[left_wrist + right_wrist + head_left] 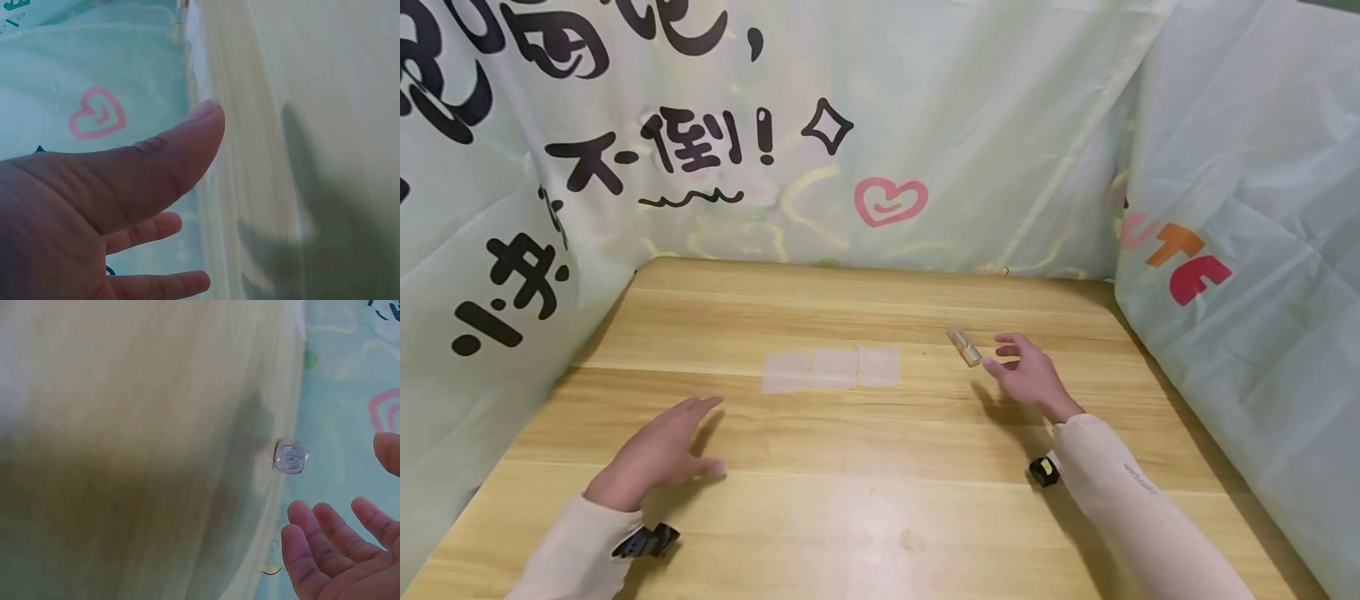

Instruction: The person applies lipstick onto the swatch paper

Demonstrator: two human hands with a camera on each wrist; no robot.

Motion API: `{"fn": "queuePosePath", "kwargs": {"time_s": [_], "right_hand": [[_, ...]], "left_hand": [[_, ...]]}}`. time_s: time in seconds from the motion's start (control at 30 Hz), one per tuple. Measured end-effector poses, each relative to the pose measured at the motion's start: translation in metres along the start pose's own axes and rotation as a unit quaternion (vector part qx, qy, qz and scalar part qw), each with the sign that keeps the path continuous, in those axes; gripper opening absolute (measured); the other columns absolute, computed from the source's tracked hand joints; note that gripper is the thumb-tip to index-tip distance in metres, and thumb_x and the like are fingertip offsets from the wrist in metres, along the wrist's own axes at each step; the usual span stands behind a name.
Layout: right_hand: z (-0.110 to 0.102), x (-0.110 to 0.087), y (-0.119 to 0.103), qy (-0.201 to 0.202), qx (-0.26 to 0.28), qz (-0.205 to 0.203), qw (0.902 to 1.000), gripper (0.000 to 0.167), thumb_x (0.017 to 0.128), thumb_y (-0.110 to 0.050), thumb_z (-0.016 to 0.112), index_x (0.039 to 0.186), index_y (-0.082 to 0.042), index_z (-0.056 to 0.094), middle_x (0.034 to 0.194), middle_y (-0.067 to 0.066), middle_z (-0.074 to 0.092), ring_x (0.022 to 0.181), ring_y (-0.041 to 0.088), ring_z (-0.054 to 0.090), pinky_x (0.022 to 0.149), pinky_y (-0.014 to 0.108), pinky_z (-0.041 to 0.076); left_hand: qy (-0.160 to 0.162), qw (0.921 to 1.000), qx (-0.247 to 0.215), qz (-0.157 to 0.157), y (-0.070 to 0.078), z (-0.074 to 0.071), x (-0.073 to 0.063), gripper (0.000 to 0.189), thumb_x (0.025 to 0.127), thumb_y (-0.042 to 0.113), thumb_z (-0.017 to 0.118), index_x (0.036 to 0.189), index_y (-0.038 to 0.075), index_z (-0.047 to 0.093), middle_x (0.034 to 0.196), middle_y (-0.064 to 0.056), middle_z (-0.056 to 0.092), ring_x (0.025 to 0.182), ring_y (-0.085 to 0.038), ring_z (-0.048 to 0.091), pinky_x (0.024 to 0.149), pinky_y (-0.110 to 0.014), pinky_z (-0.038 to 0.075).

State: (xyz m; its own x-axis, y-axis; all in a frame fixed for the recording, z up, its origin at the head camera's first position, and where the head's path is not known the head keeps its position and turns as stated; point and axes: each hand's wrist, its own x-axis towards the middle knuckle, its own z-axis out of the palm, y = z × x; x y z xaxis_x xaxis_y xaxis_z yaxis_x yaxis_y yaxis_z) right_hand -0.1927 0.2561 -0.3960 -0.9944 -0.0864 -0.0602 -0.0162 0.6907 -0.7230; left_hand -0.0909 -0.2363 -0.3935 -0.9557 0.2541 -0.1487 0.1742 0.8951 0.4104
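A small clear, square-ended tube with a gold-brown tint, like a lipstick (964, 346), lies on the table towards the right. My right hand (1028, 375) is just to the right of it, with fingers apart and the thumb near its lower end. In the right wrist view the square end of the tube (291, 457) faces the camera, beyond the fingers (325, 547). Left of the tube, 3 thin whitish see-through squares (832, 369) lie side by side in a row. My left hand (655, 454) hovers over the left part of the table, holding nothing, thumb and fingers spread.
The wooden table (865, 450) has a pale printed cloth (1000, 125) hanging along its back and both sides. A pink heart (891, 202) and dark lettering mark the cloth. Black wrist cameras sit below both cuffs.
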Motion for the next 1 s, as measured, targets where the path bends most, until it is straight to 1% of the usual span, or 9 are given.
{"fn": "queuePosePath", "kwargs": {"time_s": [0.2,0.3,0.4,0.5,0.63,0.77,1.0], "right_hand": [[0.005,0.016,0.003,-0.001,-0.009,-0.003,1.0,0.054,0.097,-0.027,0.061,0.14,0.0,0.042,0.132,0.029,0.051,0.114,0.044,0.056,0.09,0.052,0.05],[0.007,0.022,0.004,-0.007,-0.02,-0.008,0.9997,0.054,0.097,-0.027,0.06,0.139,0.002,0.042,0.13,0.029,0.052,0.113,0.044,0.057,0.089,0.052,0.051],[0.008,0.027,0.003,-0.018,-0.035,-0.004,0.9992,0.054,0.098,-0.03,0.058,0.139,0.001,0.042,0.129,0.028,0.054,0.114,0.042,0.056,0.09,0.051,0.05],[0.007,0.031,0.0,-0.027,-0.043,0.005,0.9987,0.054,0.097,-0.033,0.058,0.139,-0.001,0.043,0.126,0.025,0.056,0.114,0.04,0.055,0.09,0.051,0.05],[0.007,0.035,-0.002,-0.038,-0.036,0.022,0.9984,0.054,0.097,-0.035,0.058,0.138,-0.002,0.044,0.122,0.023,0.058,0.107,0.037,0.058,0.086,0.046,0.051],[0.007,0.038,-0.001,-0.047,-0.029,0.042,0.9976,0.054,0.097,-0.035,0.059,0.137,-0.003,0.044,0.121,0.022,0.057,0.102,0.034,0.058,0.081,0.042,0.052],[0.012,0.044,-0.001,-0.057,-0.031,0.04,0.9971,0.049,0.097,-0.032,0.059,0.133,-0.001,0.048,0.122,0.024,0.057,0.104,0.035,0.057,0.082,0.042,0.051]], "left_hand": [[0.003,1.0,-0.002,0.001,-0.006,0.0,-0.002,0.098,0.067,0.036,0.087,0.143,-0.003,0.038,0.139,-0.035,0.04,0.124,-0.054,0.039,0.098,-0.066,0.035],[0.003,1.0,-0.002,0.0,-0.008,0.001,-0.003,0.097,0.066,0.037,0.087,0.141,-0.004,0.041,0.138,-0.035,0.041,0.123,-0.054,0.039,0.098,-0.066,0.035],[0.001,1.0,-0.004,-0.001,-0.009,0.002,-0.004,0.094,0.066,0.036,0.088,0.139,-0.004,0.044,0.138,-0.034,0.043,0.123,-0.054,0.04,0.098,-0.066,0.035],[-0.001,1.0,-0.007,-0.003,-0.009,0.004,-0.004,0.09,0.066,0.034,0.088,0.137,-0.004,0.047,0.137,-0.033,0.045,0.123,-0.053,0.041,0.1,-0.065,0.035],[-0.005,1.0,-0.005,-0.007,-0.006,0.007,-0.003,0.086,0.067,0.031,0.088,0.134,-0.004,0.049,0.135,-0.032,0.047,0.122,-0.053,0.042,0.099,-0.064,0.037],[-0.002,1.0,0.0,-0.01,-0.004,0.009,-0.003,0.082,0.067,0.028,0.089,0.133,-0.004,0.051,0.134,-0.031,0.048,0.121,-0.052,0.044,0.098,-0.063,0.038],[0.0,0.9997,0.009,-0.022,-0.004,0.011,-0.003,0.079,0.066,0.026,0.089,0.131,-0.003,0.053,0.133,-0.032,0.048,0.119,-0.053,0.045,0.094,-0.064,0.041]]}}
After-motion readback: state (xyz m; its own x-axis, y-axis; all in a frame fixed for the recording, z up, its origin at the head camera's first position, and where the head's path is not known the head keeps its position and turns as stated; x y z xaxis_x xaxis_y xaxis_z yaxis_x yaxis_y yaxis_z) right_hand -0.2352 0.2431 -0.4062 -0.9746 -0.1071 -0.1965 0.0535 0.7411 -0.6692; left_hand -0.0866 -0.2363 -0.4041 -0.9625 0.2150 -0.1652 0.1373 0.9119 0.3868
